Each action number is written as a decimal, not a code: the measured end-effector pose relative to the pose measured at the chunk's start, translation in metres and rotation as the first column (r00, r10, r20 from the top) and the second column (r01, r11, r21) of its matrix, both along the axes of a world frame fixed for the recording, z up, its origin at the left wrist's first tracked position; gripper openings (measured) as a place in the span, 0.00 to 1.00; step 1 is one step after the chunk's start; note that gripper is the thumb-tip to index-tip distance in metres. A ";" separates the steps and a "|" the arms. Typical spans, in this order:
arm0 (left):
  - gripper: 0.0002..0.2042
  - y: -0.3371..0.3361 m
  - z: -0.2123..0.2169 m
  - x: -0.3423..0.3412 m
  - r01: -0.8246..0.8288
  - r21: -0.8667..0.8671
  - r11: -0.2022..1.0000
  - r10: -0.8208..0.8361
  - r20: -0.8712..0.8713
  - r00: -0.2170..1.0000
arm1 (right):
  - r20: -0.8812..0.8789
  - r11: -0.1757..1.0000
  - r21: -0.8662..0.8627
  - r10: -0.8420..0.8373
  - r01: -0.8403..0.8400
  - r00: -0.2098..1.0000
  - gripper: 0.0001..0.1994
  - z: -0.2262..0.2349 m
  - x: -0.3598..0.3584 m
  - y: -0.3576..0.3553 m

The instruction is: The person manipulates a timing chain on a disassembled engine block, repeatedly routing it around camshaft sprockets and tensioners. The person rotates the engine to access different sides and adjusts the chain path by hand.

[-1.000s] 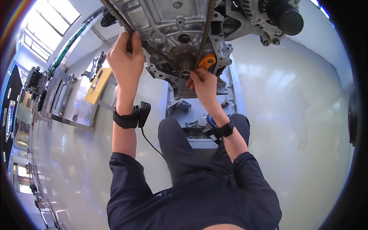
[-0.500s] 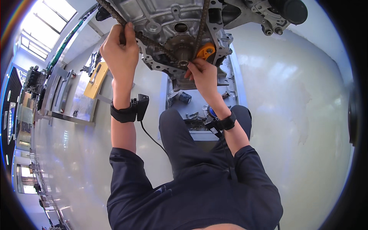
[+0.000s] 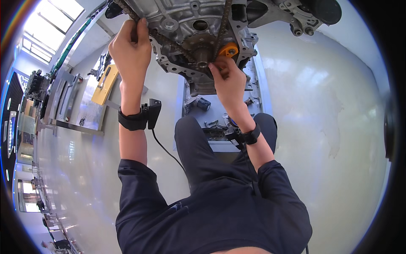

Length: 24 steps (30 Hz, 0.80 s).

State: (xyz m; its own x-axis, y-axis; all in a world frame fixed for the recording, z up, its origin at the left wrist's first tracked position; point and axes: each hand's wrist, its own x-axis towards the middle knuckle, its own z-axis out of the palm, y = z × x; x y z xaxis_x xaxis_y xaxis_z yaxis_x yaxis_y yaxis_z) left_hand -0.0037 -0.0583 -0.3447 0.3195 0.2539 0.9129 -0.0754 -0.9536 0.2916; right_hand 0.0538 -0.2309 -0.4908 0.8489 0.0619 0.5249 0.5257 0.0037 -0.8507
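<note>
One grey metal engine block point(image 3: 186, 25) hangs overhead, with one timing chain point(image 3: 223, 25) looped across it and one orange part point(image 3: 229, 51) beside the lower sprocket. Two hands are raised: the left hand point(image 3: 129, 46) and the right hand point(image 3: 228, 80). Two black wristbands point(image 3: 132, 120) show. One yellow panel point(image 3: 105, 84) stands on the floor.

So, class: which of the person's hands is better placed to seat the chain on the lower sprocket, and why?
Probably the right hand: its fingers already pinch the chain right at the lower sprocket, beside the orange part. The left hand grips the chain further up, at the engine block edge.
</note>
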 end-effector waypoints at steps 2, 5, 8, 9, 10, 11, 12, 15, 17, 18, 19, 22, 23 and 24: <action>0.15 -0.002 0.002 -0.001 0.003 -0.021 1.000 -0.004 -0.028 1.000 | 0.056 1.000 0.017 -0.018 0.017 0.998 0.11 -0.002 -0.002 -0.003; 0.15 0.001 0.002 -0.001 0.007 -0.047 0.999 -0.010 -0.059 0.998 | 0.094 1.000 -0.008 -0.006 0.006 0.996 0.11 -0.007 0.003 -0.001; 0.15 0.005 0.002 0.001 0.023 -0.058 0.998 -0.027 -0.074 0.997 | 0.076 0.999 0.037 0.004 -0.007 0.997 0.10 -0.009 0.004 0.003; 0.15 0.005 0.001 0.002 0.016 -0.066 0.998 -0.020 -0.066 0.998 | 0.070 0.999 0.039 0.000 -0.003 0.998 0.10 -0.010 0.003 0.003; 0.15 0.005 0.000 0.003 0.011 -0.072 0.997 -0.016 -0.061 0.998 | 0.083 0.999 0.035 0.005 -0.008 0.997 0.09 -0.008 -0.001 0.002; 0.15 0.008 -0.001 0.003 0.018 -0.070 0.997 -0.023 -0.071 0.997 | 0.095 0.999 0.031 0.011 -0.014 0.995 0.09 -0.008 -0.003 0.002; 0.15 0.013 -0.001 0.002 0.015 -0.109 0.994 -0.023 -0.068 0.997 | 0.084 0.999 0.034 0.004 -0.007 0.996 0.09 -0.010 -0.001 0.004; 0.16 0.013 -0.002 0.002 0.033 -0.190 0.981 -0.050 -0.085 0.995 | 0.097 0.986 0.156 0.041 -0.056 0.994 0.08 -0.012 0.009 0.009; 0.16 0.005 0.000 -0.002 0.062 -0.278 0.959 -0.093 -0.102 0.990 | -0.089 0.918 0.346 0.239 -0.195 0.967 0.06 -0.010 0.008 0.011; 0.16 0.006 -0.001 -0.001 0.060 -0.274 0.960 -0.094 -0.113 0.989 | -0.098 0.916 0.353 0.238 -0.190 0.966 0.06 -0.010 0.006 0.011; 0.16 0.006 -0.001 -0.001 0.061 -0.256 0.965 -0.091 -0.106 0.990 | -0.118 0.901 0.381 0.268 -0.206 0.956 0.06 -0.008 0.006 0.011; 0.16 0.004 0.002 -0.002 0.038 -0.231 0.972 -0.068 -0.125 0.990 | -0.145 0.887 0.397 0.314 -0.236 0.938 0.05 -0.004 0.005 0.009; 0.16 0.003 0.004 -0.003 0.015 -0.227 0.974 -0.048 -0.143 0.989 | -0.149 0.890 0.379 0.330 -0.254 0.932 0.05 -0.003 0.006 0.008; 0.16 0.002 0.003 -0.004 0.017 -0.224 0.974 -0.051 -0.146 0.988 | -0.151 0.890 0.382 0.327 -0.250 0.933 0.05 -0.003 0.006 0.007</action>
State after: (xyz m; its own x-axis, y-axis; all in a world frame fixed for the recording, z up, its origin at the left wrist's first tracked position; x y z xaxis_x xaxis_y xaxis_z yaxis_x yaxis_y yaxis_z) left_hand -0.0076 -0.0558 -0.3419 0.4602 0.4311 0.7761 -0.0459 -0.8615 0.5057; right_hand 0.0600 -0.2242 -0.4942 0.9125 0.1659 0.3740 0.2689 0.4459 -0.8537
